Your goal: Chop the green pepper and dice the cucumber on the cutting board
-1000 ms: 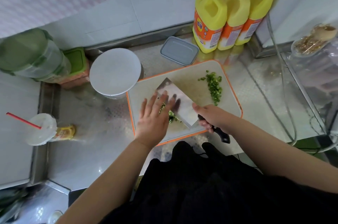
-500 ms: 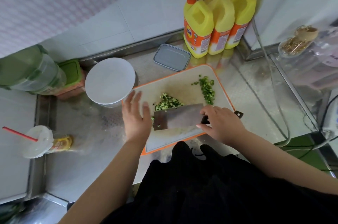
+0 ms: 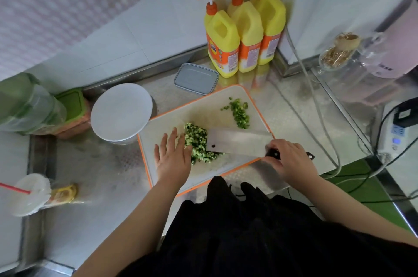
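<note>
Now my right hand (image 3: 288,159) grips the cleaver (image 3: 237,142), my left hand (image 3: 173,154), fingers spread, corrals diced cucumber (image 3: 199,141) at nine o'clock; next, probably finer chopping.

The cutting board (image 3: 203,177) lies near the table's (image 3: 108,177) front edge. On it, a pile of diced cucumber (image 3: 199,141) sits at the middle, with chopped pepper (image 3: 240,114) toward its far right corner. The cleaver (image 3: 237,142) lies between them, just right of the cucumber. A round lid (image 3: 121,111) lies left of the board, a flat container (image 3: 195,78) behind it, and three pump bottles (image 3: 245,34) stand at the table's back edge.
</note>
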Demonstrator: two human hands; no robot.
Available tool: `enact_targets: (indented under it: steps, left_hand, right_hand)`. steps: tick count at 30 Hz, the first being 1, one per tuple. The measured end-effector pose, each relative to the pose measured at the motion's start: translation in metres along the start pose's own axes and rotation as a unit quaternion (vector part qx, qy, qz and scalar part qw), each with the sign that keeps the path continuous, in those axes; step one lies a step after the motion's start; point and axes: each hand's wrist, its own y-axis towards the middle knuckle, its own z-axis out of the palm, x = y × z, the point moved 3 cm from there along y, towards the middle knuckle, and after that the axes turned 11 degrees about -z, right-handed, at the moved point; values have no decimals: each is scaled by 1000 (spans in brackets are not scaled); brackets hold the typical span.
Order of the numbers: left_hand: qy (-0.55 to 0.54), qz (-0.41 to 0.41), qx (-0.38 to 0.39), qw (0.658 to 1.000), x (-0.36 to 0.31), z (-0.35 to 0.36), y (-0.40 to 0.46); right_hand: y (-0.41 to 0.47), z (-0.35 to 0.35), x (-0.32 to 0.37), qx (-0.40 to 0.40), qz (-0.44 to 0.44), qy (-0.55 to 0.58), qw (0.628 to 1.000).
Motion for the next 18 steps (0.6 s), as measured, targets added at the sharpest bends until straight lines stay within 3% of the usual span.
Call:
enact_targets:
  steps: [3, 8, 15, 18]
  left_hand:
    - [-74, -10, -54, 996, -3, -10, 5]
    - [-91, 17, -51, 994, -12, -15, 8]
    - [-201, -29, -31, 979, -12, -14, 12]
    - [-236, -39, -18, 971, -12, -13, 14]
  right_hand:
    - [-13, -7, -31, 50, 32, 3, 998]
    - [-22, -9, -64, 153, -19, -60, 986]
    - [-14, -3, -78, 165, -34, -92, 981]
    - [-11, 5, -77, 133, -20, -75, 988]
